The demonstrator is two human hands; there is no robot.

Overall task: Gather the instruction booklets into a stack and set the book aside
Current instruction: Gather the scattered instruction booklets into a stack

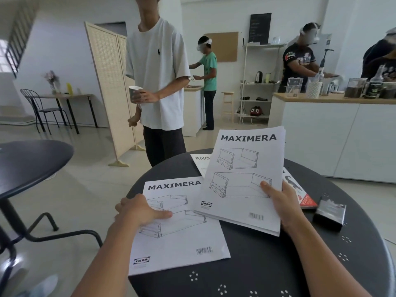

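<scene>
Right hand [282, 202] gripping raised white MAXIMERA paper booklet [244, 176] (thumb on top), left hand [139, 209] flat, fingers spread, on second white MAXIMERA booklet [182, 239], round dark metal table [267, 264]

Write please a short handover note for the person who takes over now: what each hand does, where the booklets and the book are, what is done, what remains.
Left hand: flat on the MAXIMERA booklet on the table, pressing it down, not gripping.
Right hand: holds the second MAXIMERA booklet by its right edge, lifted and tilted above the round table.
A third booklet lies behind, mostly covered.
The book lies on the table to the right, partly hidden by the held booklet and right hand, beside a dark box.
Done: one booklet picked up.
Left: stack all three booklets, then set the book aside.
</scene>
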